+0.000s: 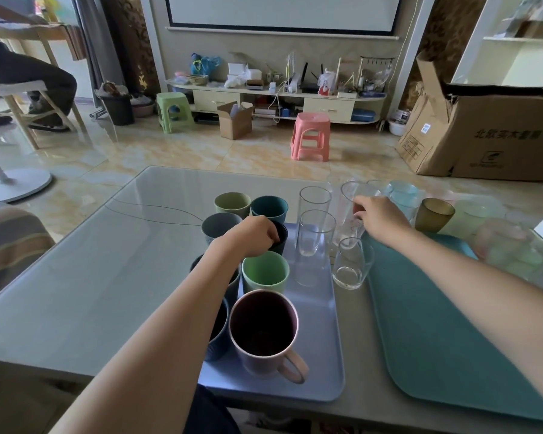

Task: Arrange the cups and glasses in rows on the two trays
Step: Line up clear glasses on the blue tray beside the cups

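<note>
- Cups crowd the blue tray's [323,349] left side; left hand [254,234] pinches a dark cup's [279,238] rim.
- Tall glass [347,211], far centre: right hand [378,216] wraps it. Likely fragile, slippery; hold mid-wall.
- Teal tray [436,339], right, lies bare.

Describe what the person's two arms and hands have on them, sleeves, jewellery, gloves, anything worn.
Both forearms are bare as far as the view shows: no sleeve reaches into the frame. The left hand and the right hand wear no gloves, and no watch, bracelet or ring is visible on the wrists or on the fingers that show.
</note>
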Action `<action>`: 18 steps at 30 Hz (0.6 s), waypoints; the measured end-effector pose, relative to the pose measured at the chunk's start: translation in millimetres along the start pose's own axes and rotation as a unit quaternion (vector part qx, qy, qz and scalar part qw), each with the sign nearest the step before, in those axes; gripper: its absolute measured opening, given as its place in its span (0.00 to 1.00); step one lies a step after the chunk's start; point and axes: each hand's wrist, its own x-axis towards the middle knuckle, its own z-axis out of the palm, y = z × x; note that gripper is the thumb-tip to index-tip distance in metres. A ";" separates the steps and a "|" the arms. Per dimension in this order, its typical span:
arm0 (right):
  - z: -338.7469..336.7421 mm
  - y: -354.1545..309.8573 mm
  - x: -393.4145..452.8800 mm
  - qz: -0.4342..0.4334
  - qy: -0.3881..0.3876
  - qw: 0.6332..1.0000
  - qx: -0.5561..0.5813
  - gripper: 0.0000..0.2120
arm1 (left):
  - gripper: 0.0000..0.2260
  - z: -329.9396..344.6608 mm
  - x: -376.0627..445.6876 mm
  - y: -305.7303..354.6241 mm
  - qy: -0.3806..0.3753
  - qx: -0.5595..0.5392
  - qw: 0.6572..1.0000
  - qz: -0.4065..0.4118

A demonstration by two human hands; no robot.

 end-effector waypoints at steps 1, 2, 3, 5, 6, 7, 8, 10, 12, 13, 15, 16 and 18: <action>-4.3 0.5 -1.3 -0.003 0.018 1.000 0.003 0.04 | 0.12 0.5 -0.1 0.5 0.007 0.005 1.000 -0.001; -9.9 1.1 -1.7 -0.006 0.036 0.999 0.008 0.04 | 0.11 0.2 -1.4 2.5 0.016 0.006 1.000 -0.005; -17.2 1.5 -1.4 -0.009 0.054 0.998 0.014 0.05 | 0.11 0.2 -2.8 5.2 0.024 0.002 1.000 -0.009; -34.8 3.1 -0.9 -0.017 0.081 0.996 0.022 0.05 | 0.10 0.6 -9.0 11.9 0.025 -0.004 1.000 -0.006; -44.9 3.9 -1.9 -0.024 0.091 0.995 0.025 0.04 | 0.10 1.0 -12.7 14.7 0.024 -0.001 1.000 0.000; -55.5 4.0 -4.7 -0.033 0.100 0.994 0.027 0.03 | 0.09 1.2 -16.7 16.3 0.027 0.003 1.000 0.008; -65.9 3.7 -9.8 -0.045 0.106 0.993 0.030 0.03 | 0.10 0.0 -21.9 18.5 0.036 0.007 0.999 0.013; -86.0 0.9 -26.0 -0.071 0.116 0.990 0.038 0.04 | 0.13 -4.0 -31.0 20.6 0.065 0.018 0.998 0.018; -102.5 -4.1 -46.1 -0.091 0.123 0.987 0.053 0.04 | 0.13 -9.0 -40.0 22.5 0.072 0.023 0.997 0.028; -109.1 -7.1 -56.5 -0.096 0.125 0.985 0.064 0.04 | 0.11 -11.2 -45.3 24.3 0.062 0.024 0.997 0.039; -118.2 -14.1 -77.7 -0.107 0.126 0.983 0.085 0.02 | 0.10 -13.9 -59.1 30.0 0.025 0.027 0.998 0.051; -120.5 -18.1 -88.3 -0.114 0.124 0.981 0.094 0.02 | 0.09 -14.1 -66.2 32.8 0.008 0.029 0.998 0.055; -122.5 -28.2 -108.9 -0.129 0.113 0.979 0.113 0.02 | 0.08 -13.2 -77.3 35.2 -0.009 0.040 0.997 0.061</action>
